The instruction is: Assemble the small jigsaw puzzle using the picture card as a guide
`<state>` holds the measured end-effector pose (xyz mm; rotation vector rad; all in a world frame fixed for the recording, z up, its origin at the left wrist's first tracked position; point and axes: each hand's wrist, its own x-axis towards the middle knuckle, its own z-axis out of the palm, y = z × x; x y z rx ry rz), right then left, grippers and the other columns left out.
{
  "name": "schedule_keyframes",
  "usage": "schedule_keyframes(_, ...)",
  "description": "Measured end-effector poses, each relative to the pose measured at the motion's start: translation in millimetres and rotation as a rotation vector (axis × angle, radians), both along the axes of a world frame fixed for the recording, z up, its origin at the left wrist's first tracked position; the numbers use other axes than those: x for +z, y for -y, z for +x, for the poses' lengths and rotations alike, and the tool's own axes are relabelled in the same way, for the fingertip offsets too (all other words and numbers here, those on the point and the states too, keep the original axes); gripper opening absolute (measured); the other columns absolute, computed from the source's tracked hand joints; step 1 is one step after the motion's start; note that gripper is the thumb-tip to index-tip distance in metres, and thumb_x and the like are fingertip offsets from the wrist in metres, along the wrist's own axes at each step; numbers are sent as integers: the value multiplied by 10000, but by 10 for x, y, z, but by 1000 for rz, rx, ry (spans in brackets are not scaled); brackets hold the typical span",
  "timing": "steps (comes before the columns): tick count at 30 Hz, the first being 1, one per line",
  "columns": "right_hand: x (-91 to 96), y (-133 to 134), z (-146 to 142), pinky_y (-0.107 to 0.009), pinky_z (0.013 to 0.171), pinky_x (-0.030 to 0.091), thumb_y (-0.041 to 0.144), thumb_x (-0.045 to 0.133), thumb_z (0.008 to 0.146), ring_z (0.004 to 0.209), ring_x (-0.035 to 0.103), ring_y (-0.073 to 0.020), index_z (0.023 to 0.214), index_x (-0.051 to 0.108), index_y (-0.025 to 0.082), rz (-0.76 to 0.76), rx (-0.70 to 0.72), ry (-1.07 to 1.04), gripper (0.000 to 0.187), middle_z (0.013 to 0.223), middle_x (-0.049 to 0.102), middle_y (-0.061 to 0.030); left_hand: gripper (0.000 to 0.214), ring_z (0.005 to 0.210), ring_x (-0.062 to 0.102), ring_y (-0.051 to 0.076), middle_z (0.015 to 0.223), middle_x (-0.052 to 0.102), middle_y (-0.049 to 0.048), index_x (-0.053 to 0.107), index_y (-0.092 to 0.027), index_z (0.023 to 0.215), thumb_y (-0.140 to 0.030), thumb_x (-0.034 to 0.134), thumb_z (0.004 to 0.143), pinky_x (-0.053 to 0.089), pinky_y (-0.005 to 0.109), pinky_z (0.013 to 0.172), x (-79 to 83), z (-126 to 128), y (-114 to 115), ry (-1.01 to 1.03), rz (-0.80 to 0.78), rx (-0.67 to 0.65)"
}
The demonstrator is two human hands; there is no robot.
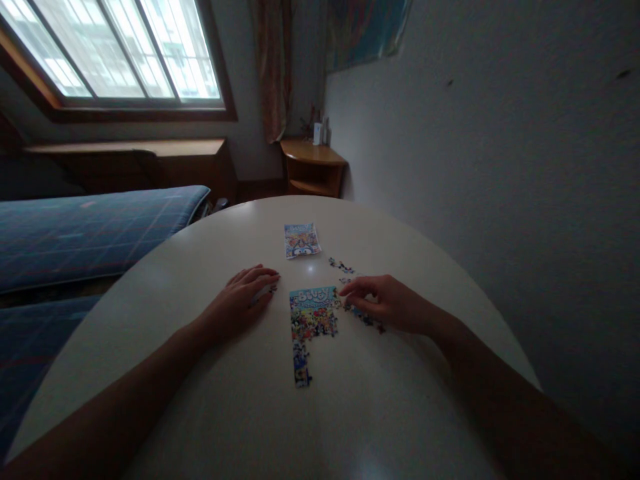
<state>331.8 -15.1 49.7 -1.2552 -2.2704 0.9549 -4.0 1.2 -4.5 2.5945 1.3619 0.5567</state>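
Note:
A partly assembled colourful jigsaw [311,319] lies in the middle of the round white table [200,267]. My left hand [245,297] rests palm down just left of it, fingers stretched out, with a loose piece or two [271,289] at its fingertips. My right hand [387,303] sits at the puzzle's upper right corner, fingers pinched together on a small piece at that edge. Loose pieces [367,320] lie under and beside this hand. A small reference picture [301,240] lies farther back.
More loose pieces [342,266] are scattered behind the right hand. A grey wall runs along the table's right side. A bed with a blue cover [85,233] stands at left, and a wooden corner shelf [313,167] beyond the table under the window.

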Motion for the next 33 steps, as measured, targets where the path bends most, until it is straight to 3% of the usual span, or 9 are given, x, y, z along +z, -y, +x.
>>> schedule_keyframes(6, -17, -7, 11, -282, 774, 503, 272, 609, 888, 836, 703, -157, 975, 734, 202, -10, 24, -25, 168, 949, 769, -46, 411, 1371, 428, 289, 1401, 563, 73, 572, -225, 1334, -348, 398, 982, 350, 528, 1153, -4, -4, -2, -7, 2, 4)
schedule_keyframes(13, 5, 46, -55, -243, 626, 445, 308, 632, 876, 653, 612, -121, 881, 736, 173, -43, 40, 27, 170, 750, 711, -25, 411, 1367, 435, 292, 1396, 568, 76, 576, -222, 1325, -357, 405, 977, 354, 529, 1150, 6, 1, -4, -6, -1, -4)
schedule_keyframes(33, -2, 104, -98, -223, 577, 378, 284, 661, 829, 613, 556, -110, 828, 719, 172, -41, 73, 137, 127, 704, 671, -9, 412, 1369, 433, 287, 1392, 571, 82, 574, -212, 1329, -354, 394, 987, 346, 522, 1156, 6, -3, 2, 6, 3, -11)
